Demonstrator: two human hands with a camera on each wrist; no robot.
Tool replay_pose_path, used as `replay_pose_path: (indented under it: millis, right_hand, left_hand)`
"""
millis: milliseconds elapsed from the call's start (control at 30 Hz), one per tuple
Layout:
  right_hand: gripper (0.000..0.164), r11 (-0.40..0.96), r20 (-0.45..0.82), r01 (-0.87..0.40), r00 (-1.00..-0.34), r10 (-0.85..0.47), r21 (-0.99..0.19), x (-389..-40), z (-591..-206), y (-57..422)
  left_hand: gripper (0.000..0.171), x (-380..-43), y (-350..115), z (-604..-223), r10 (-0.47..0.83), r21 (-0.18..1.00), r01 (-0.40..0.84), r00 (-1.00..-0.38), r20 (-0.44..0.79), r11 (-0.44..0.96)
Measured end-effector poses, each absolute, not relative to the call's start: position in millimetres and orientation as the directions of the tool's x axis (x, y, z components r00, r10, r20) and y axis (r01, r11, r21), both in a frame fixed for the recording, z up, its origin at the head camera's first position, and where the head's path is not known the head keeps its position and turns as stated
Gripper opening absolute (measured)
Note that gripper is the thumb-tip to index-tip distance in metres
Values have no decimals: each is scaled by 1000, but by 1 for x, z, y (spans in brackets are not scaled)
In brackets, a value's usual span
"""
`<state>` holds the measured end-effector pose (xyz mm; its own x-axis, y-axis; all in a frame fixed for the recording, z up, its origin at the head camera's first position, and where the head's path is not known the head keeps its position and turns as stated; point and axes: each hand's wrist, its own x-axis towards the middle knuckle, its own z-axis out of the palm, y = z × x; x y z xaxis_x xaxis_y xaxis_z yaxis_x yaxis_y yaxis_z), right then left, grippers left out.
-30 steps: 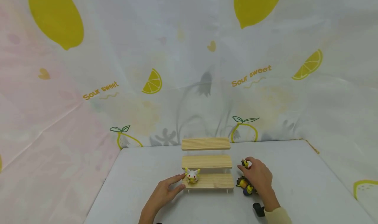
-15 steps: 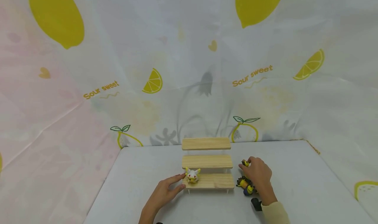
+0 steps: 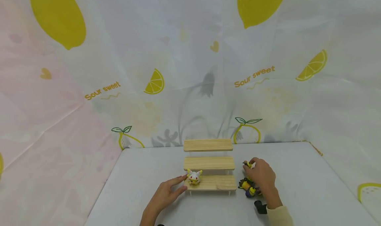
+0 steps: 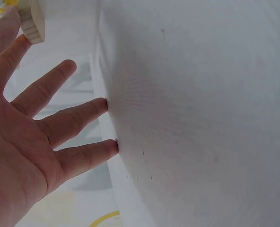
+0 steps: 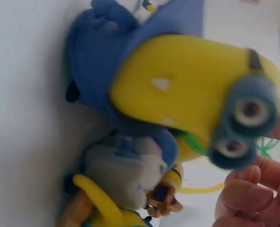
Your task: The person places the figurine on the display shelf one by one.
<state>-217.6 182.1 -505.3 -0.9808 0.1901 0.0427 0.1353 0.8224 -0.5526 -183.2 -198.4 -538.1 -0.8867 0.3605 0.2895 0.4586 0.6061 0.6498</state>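
White table runs wide either side of three-tier wooden stand. Left hand: fingers spread, thumb and index at near tier's left end; left wrist view alone shows two fingertips meeting table. Right hand beside right-side figure cluster; only right wrist view resolves one goggled figure, blue-clothed. White figure: on near tier, left end. Smallest, yellow-and-black figure: pinched by right hand, right of stand.

Behind and either side of the white table, I see a creased pale cloth, pinkish toward the left, patterned with big yellow lemons, lemon wedges, grey flower shapes and slanting orange "Sour sweet" lettering.
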Motion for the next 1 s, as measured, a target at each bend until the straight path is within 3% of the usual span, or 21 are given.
replay_pose_path:
  millis: [533,1000]
  right_hand:
    - [38,775,148,16,-979,141,-631,-202,-483,186]
    - [26,730,220,-122,-975,39,-673,-192,-461,178]
  left_hand:
    - [48,-183,-198,-538,356,651,436,-897,262,621]
    - [49,-183,-198,-535,362,648,426,-901,240,631]
